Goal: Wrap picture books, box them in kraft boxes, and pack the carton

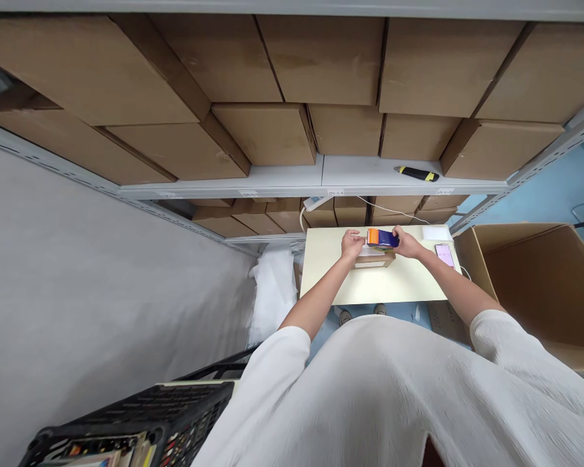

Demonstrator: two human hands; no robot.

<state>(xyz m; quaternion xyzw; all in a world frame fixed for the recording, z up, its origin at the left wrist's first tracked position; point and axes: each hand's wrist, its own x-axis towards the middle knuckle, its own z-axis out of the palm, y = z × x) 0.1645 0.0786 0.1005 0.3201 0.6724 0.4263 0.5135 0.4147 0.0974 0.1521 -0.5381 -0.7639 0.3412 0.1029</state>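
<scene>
A small cardboard box (pixel 374 261) sits on the cream table (pixel 331 275) in front of me. My right hand (pixel 409 244) grips a blue and orange tape dispenser (pixel 381 238) held over the box's top. My left hand (pixel 352 245) rests at the box's left end with its fingers closed, pinching what looks like the tape end, which is too small to make out.
A phone (pixel 444 254) with a lit screen lies on the table's right. A large open carton (pixel 540 285) stands at the right. A yellow and black utility knife (pixel 417 173) lies on the shelf (pixel 292 178) among stacked cartons. A black crate (pixel 141 421) is at lower left.
</scene>
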